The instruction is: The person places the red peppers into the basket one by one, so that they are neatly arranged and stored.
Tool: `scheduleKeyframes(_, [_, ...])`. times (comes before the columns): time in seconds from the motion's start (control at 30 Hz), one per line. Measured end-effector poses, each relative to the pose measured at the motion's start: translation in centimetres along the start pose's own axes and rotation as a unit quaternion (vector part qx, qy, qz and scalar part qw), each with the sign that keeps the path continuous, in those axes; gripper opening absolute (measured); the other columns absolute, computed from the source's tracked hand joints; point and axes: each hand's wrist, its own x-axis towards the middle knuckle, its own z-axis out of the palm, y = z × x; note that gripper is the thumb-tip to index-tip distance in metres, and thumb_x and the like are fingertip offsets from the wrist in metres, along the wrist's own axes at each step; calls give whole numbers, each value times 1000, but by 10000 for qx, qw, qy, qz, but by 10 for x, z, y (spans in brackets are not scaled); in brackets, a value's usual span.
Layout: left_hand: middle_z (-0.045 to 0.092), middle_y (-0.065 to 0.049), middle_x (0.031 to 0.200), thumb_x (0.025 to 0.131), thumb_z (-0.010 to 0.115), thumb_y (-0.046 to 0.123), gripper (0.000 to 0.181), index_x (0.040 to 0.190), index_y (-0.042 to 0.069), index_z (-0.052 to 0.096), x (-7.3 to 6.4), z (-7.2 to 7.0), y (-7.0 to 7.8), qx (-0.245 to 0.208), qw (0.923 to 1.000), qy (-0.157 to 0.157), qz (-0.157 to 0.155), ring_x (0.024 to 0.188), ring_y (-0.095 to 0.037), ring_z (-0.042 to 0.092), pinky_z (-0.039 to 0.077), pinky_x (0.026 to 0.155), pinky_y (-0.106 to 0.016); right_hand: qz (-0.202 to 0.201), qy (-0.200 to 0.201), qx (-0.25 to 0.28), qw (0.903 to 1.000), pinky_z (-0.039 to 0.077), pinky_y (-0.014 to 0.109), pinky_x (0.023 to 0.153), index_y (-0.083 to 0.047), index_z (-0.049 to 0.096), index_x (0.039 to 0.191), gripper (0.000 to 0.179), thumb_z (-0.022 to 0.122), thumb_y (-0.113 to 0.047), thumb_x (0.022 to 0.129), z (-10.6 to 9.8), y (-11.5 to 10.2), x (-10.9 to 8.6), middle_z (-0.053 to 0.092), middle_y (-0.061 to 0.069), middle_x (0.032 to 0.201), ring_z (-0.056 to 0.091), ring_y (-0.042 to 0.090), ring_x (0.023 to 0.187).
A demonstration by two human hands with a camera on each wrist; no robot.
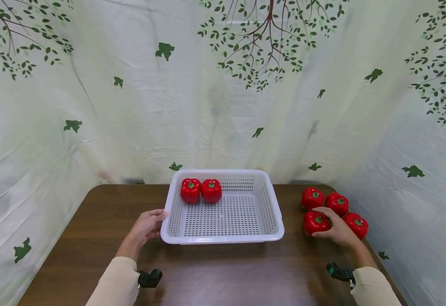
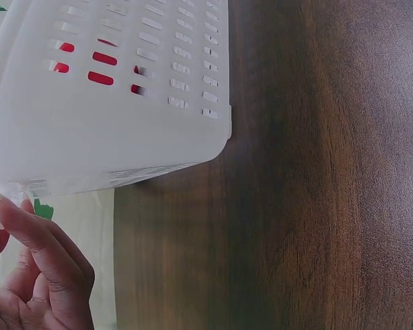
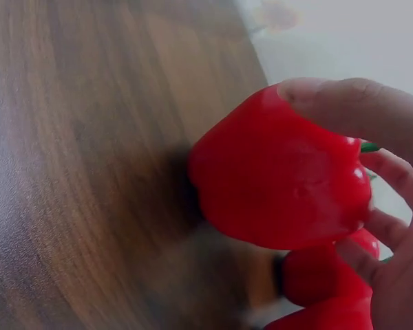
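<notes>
A white plastic basket (image 1: 223,240) with slotted walls stands on the table, two red bell peppers (image 1: 211,191) side by side in its back left part. My left hand (image 1: 149,227) pinches the basket's left rim between thumb and fingers; the left wrist view shows the basket wall (image 2: 89,137) beside those fingers. At the right, my right hand (image 1: 337,229) grips a red bell pepper (image 3: 282,179) with a green stem, thumb on one side and fingers on the other. Three more bell peppers (image 1: 337,204) sit close behind and beside it.
The brown wooden table (image 1: 223,272) has its right edge close to the bell peppers. A pale curtain (image 1: 215,106) with leaf prints hangs behind the table and along its sides. Dark wrist devices (image 1: 149,278) are strapped on both wrists, over beige sleeves.
</notes>
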Motion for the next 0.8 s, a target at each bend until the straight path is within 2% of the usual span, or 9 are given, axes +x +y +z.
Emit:
scheduleKeyframes(0.17, [66, -15, 109, 99, 54, 22, 46, 134, -6, 46, -2, -1, 0, 86, 10000, 12, 6, 81, -19, 65, 52, 67, -31, 22, -45, 112, 9999, 48, 61, 85, -4, 43, 136, 80, 86, -17, 70, 3, 3, -1, 40, 25, 135, 37, 45, 121])
scheduleKeyframes(0.33, [65, -18, 112, 99, 55, 24, 47, 134, -6, 47, -3, -3, 0, 133, 9999, 14, 12, 82, -20, 65, 53, 67, -31, -118, 15, -109, 9999, 44, 65, 88, -2, 45, 134, 76, 84, -11, 71, 4, 5, 0, 41, 25, 134, 39, 45, 119])
scheduleKeyframes(0.57, [65, -16, 111, 99, 54, 24, 48, 135, -6, 46, -2, -3, 1, 120, 9999, -15, 62, 83, -21, 64, 52, 68, -31, 157, -77, -305, 9994, 45, 64, 87, -2, 44, 137, 79, 85, -13, 71, 1, 2, 1, 40, 24, 133, 37, 45, 120])
scheduleKeyframes(0.8, [66, -14, 108, 99, 55, 23, 47, 134, -6, 46, -1, -1, -1, 35, 10000, -4, 39, 80, -19, 65, 52, 66, -31, 387, -180, -300, 9986, 36, 70, 92, -3, 41, 139, 81, 84, -13, 72, 0, 4, -4, 41, 26, 136, 36, 47, 123])
